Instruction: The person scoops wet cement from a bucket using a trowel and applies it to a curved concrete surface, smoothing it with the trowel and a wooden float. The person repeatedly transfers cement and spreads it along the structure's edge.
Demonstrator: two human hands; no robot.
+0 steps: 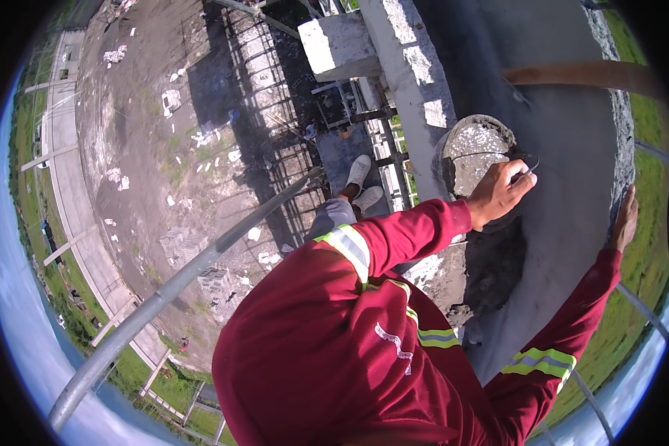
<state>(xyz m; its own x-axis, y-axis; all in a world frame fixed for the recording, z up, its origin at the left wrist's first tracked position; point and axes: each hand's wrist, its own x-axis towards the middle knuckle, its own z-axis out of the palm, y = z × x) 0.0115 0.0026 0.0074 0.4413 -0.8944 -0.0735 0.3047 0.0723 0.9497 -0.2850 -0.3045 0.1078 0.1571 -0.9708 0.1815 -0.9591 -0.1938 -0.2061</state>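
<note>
1. Left hand [500,195], near 3 o'clock: fingers curled; cannot tell if gripping the thin wire [537,162].
2. Mortar bucket [482,134]: 2 o'clock.
3. Right hand [626,220], farther toward 3: unclenched along rough wall edge [621,141].

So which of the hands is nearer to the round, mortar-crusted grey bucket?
Left. The left hand is beside the bucket, overlapping it in view; the right hand is farther off, by the rough outer edge of the smooth grey slab.

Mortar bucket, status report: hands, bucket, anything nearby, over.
Left hand curled at bucket, grip unclear. Right hand on rough concrete edge. Bucket holds grey mortar. Metal pipe crosses at left.
</note>
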